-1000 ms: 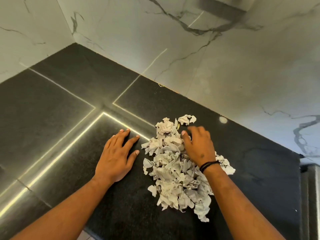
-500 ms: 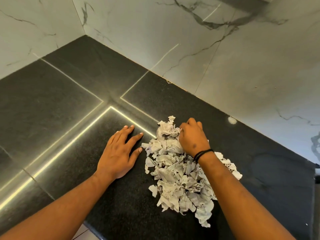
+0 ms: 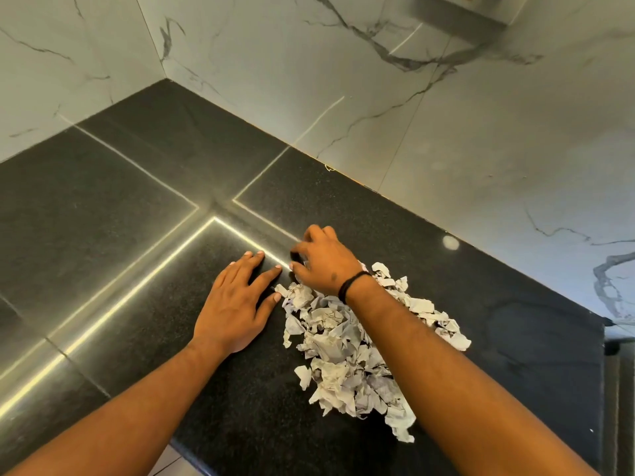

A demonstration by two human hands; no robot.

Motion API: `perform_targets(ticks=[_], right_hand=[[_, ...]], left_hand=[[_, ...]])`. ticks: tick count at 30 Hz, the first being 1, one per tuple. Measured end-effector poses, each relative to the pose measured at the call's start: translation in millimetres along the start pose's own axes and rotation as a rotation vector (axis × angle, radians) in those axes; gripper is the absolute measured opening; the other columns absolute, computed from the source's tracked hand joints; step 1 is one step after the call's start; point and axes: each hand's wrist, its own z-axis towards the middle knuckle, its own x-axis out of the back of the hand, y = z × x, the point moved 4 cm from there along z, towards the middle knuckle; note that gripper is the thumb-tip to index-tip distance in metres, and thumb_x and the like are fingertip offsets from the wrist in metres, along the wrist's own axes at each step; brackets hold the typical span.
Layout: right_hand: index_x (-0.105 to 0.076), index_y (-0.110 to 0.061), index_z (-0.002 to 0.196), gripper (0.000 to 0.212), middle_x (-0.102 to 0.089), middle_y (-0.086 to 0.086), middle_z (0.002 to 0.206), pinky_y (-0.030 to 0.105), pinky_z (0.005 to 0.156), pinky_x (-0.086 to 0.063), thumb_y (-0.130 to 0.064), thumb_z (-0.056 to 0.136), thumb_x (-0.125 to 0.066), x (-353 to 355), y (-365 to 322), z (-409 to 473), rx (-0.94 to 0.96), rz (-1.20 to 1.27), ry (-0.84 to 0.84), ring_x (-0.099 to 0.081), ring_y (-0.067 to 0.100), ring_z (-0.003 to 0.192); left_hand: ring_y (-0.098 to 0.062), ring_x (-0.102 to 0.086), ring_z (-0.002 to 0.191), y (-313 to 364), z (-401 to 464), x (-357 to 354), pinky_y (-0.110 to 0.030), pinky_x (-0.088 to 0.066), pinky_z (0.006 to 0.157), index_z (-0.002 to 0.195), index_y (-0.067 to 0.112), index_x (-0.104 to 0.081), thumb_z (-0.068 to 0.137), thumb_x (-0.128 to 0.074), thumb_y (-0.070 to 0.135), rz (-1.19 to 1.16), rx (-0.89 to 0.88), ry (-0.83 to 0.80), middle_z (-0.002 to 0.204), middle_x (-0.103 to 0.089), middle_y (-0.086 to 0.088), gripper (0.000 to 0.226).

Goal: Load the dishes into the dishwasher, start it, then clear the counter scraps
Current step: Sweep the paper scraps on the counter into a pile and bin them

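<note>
Scrap pile [image 3: 347, 341] mid-counter [image 3: 103, 218], R hand [image 3: 324, 262] at its 12 o'clock, fingers curled raking bits in; L hand [image 3: 237, 304] flat at 9, prob. as backstop.

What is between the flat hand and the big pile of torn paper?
Almost nothing. In the head view the left hand lies flat on the black counter, its thumb tip about meeting the paper scraps; further back, only a thin strip of bare counter separates them.

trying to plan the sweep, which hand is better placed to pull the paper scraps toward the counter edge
Right, probably: the right hand is cupped at the far end of the paper scraps; the left hand lies flat beside them.
</note>
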Motion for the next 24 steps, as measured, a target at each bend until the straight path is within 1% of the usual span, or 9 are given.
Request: perform_targets(ticks=[2,4,6,8,10,12,15,20,24], right_hand=[[-0.069,-0.023,0.119,0.032,-0.048,0.000,0.112,0.039,0.088,-0.050,-0.039,0.098,-0.052,-2,0,-16,0.057,0.013,0.008,-0.040,0.018,0.108],[-0.072,-0.023,0.117,0.030,-0.051,-0.001,0.110,0.037,0.088,-0.049,-0.034,0.099,-0.051,0,7,-28,0.053,0.011,-0.023,-0.043,0.018,0.107],[-0.073,-0.024,0.115,0.029,-0.055,0.000,0.110,0.036,0.088,-0.049,-0.032,0.099,-0.050,4,10,-34,0.013,0.000,-0.050,-0.045,0.020,0.108],[-0.070,-0.024,0.118,0.031,-0.056,0.001,0.112,0.035,0.088,-0.048,-0.035,0.099,-0.049,9,1,-32,-0.016,-0.021,-0.016,-0.046,0.021,0.110],[-0.067,-0.023,0.121,0.034,-0.057,0.002,0.115,0.035,0.091,-0.046,-0.040,0.097,-0.051,9,-19,-25,0.015,-0.016,0.018,-0.046,0.022,0.111],[-0.068,-0.021,0.114,0.031,-0.059,0.004,0.112,0.038,0.091,-0.047,-0.039,0.093,-0.055,-1,-46,-24,0.103,-0.010,0.000,-0.049,0.023,0.107],[-0.071,-0.018,0.098,0.021,-0.058,0.005,0.103,0.041,0.083,-0.049,-0.028,0.093,-0.054,-21,-68,-34,0.200,-0.063,0.001,-0.050,0.025,0.099],[-0.076,-0.015,0.096,0.026,-0.059,0.001,0.101,0.037,0.081,-0.052,-0.029,0.096,-0.054,-29,-37,-68,0.176,-0.104,0.007,-0.049,0.019,0.098],[-0.075,-0.019,0.096,0.034,-0.061,-0.003,0.098,0.036,0.088,-0.048,-0.034,0.097,-0.045,-21,-24,-99,0.131,-0.148,0.069,-0.049,0.016,0.099]], left_hand=[[-0.019,-0.014,0.155,-1,0,-1,-0.038,-0.009,0.127,0.152,0.033,-0.042,0.102,-0.028,0.061,0.002,-0.007,0.007,0.165,-0.026,-0.002,0.059],[-0.020,-0.016,0.155,0,0,-1,-0.038,-0.010,0.127,0.153,0.032,-0.040,0.102,-0.028,0.061,-0.003,-0.014,0.019,0.164,-0.027,-0.002,0.059],[-0.019,-0.018,0.154,0,0,0,-0.037,-0.010,0.127,0.157,0.030,-0.032,0.102,-0.028,0.061,-0.016,-0.010,0.036,0.163,-0.029,-0.002,0.064],[-0.018,-0.020,0.154,0,-1,2,-0.036,-0.011,0.127,0.160,0.027,-0.021,0.102,-0.029,0.061,-0.042,-0.002,0.052,0.163,-0.031,-0.001,0.068],[-0.017,-0.021,0.153,1,-2,4,-0.036,-0.011,0.126,0.161,0.025,-0.014,0.104,-0.034,0.057,-0.073,0.004,0.066,0.161,-0.032,-0.003,0.069],[-0.017,-0.023,0.153,1,-3,5,-0.036,-0.011,0.126,0.162,0.024,-0.011,0.104,-0.038,0.045,-0.117,0.004,0.081,0.160,-0.035,-0.006,0.067],[-0.019,-0.024,0.152,1,-5,5,-0.036,-0.011,0.127,0.162,0.020,-0.011,0.098,-0.039,0.028,-0.150,0.003,0.092,0.159,-0.038,-0.009,0.070],[-0.017,-0.021,0.153,2,-5,6,-0.036,-0.010,0.126,0.161,0.021,-0.015,0.102,-0.046,0.029,-0.133,-0.022,0.111,0.163,-0.031,-0.002,0.067],[-0.018,-0.021,0.153,-1,-4,4,-0.037,-0.010,0.127,0.160,0.021,-0.021,0.103,-0.041,0.032,-0.103,-0.029,0.098,0.162,-0.032,-0.003,0.062]])
